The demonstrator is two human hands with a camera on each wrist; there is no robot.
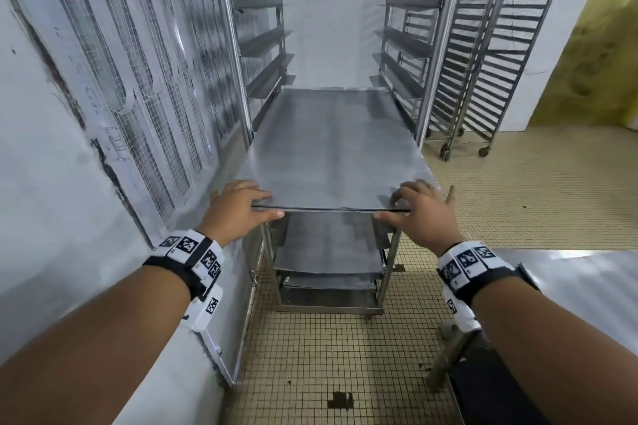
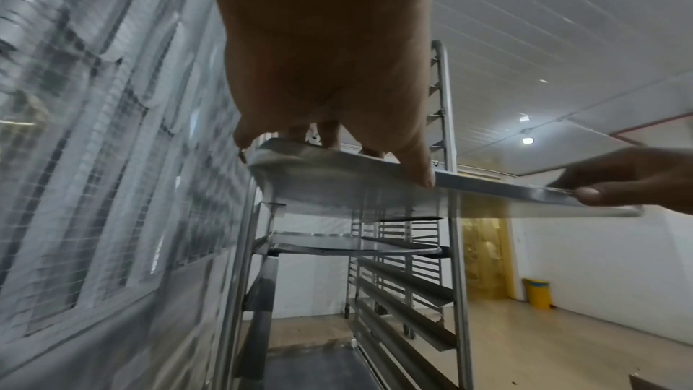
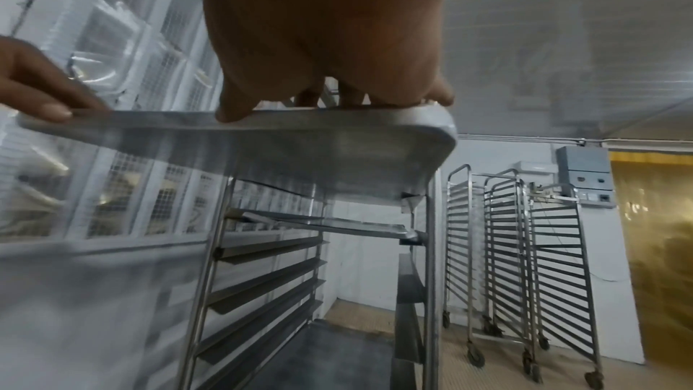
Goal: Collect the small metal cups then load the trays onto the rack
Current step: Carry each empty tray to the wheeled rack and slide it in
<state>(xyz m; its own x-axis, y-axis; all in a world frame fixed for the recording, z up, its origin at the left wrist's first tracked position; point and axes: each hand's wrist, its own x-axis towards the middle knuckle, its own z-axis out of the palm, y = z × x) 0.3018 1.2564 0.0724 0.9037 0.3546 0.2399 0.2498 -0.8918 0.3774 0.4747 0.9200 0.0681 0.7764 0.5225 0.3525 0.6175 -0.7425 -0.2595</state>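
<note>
A flat metal tray (image 1: 331, 148) lies level, partly inside the steel rack (image 1: 438, 45), its near edge sticking out toward me. My left hand (image 1: 241, 210) grips the tray's near-left corner, fingers on top and thumb at the edge (image 2: 424, 177). My right hand (image 1: 417, 214) grips the near-right corner the same way, fingers over the rim (image 3: 412, 100). Lower in the rack sit other trays (image 1: 328, 245). The tray's underside (image 3: 300, 159) is bare metal. No small metal cups are in view.
A wall with mesh-covered panels (image 1: 121, 79) runs close along the left. Empty wheeled racks (image 1: 490, 62) stand at the back right beside a yellow strip curtain (image 1: 593, 62). A metal table edge (image 1: 587, 272) lies at my right. The floor is small beige tile (image 1: 328, 373).
</note>
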